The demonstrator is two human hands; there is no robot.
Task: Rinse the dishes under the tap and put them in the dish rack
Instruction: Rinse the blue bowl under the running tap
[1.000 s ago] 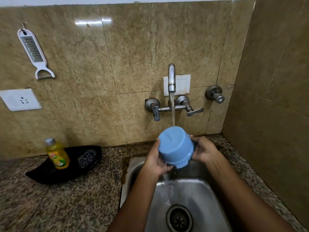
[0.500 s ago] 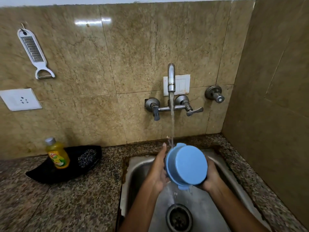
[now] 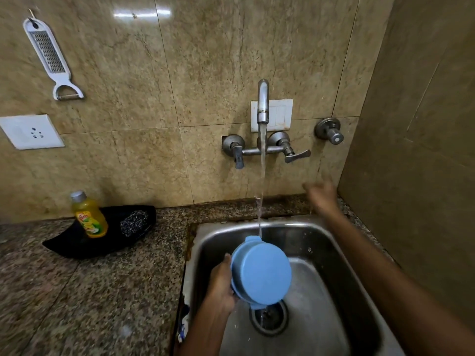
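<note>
My left hand [image 3: 221, 283] holds the bowl [image 3: 261, 274], base toward me, over the sink [image 3: 334, 242] at 6 o'clock. My right hand [image 3: 320, 196], blurred, grip unclear, is near the tap [image 3: 262, 104]. Racking remains; no rack in view.

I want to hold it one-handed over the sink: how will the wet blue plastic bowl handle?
The round blue plastic bowl is probably light and stiff: the left hand alone holds it by the rim. It is likely slippery, since water from the metal tap runs over it. A drop into the steel sink would probably not break it.
</note>
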